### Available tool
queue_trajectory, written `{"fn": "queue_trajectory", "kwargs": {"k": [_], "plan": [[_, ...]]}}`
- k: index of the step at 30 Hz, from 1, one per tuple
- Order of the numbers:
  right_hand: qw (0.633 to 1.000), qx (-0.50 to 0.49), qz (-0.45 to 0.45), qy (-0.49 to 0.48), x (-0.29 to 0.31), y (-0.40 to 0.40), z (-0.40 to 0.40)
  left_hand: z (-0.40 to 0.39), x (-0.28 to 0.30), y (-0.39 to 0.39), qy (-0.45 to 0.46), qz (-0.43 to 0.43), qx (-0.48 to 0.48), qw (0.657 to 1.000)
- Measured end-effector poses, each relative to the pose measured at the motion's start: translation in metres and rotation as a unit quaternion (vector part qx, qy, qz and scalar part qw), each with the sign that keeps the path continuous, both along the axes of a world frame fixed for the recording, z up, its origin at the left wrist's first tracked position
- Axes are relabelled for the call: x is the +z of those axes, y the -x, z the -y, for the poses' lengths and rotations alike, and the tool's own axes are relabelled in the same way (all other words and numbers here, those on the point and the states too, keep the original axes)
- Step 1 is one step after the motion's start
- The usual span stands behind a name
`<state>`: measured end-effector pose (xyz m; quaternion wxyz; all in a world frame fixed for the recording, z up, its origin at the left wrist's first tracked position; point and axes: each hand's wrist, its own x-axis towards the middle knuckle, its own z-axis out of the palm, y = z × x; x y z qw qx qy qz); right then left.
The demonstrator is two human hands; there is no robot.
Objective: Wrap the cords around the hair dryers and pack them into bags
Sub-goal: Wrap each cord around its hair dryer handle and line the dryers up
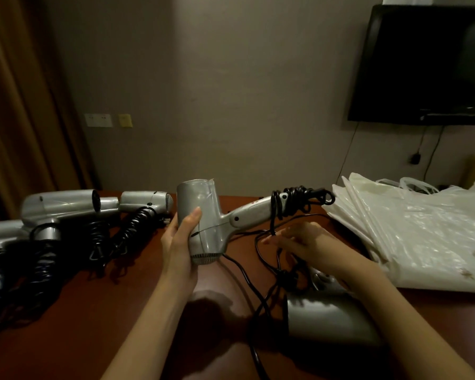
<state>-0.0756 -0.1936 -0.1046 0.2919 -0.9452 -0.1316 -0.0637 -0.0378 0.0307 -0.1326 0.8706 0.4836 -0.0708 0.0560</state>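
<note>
1. Holding dryer (203,223) barrel upright in your left hand (180,242), fingers curled round it, above the table (93,311).
2. Handle points right, cord (296,201) bunched at its end.
3. Your right hand (299,242), nearer, pinches the slack just below.

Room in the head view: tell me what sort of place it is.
Probably a hotel room. A flat television hangs on the wall, a heavy curtain covers the left side, and several matching hair dryers lie on a wooden desk beside plastic bags.
</note>
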Motion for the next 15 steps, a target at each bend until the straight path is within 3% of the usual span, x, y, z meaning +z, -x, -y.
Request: {"fn": "queue_trajectory", "kwargs": {"k": [9, 12, 15], "plan": [[0.988, 0.075, -0.136, -0.005, 0.016, -0.002, 0.000, -0.006, -0.004, -0.008, 0.006, -0.004, -0.037, 0.999], [0.984, 0.086, -0.157, 0.022, 0.012, -0.003, 0.003, -0.007, -0.005, -0.010, 0.027, 0.003, -0.038, 0.999], [0.980, 0.087, -0.177, -0.013, 0.002, -0.004, -0.002, -0.009, -0.006, -0.012, 0.043, 0.014, -0.044, 0.998]]}}
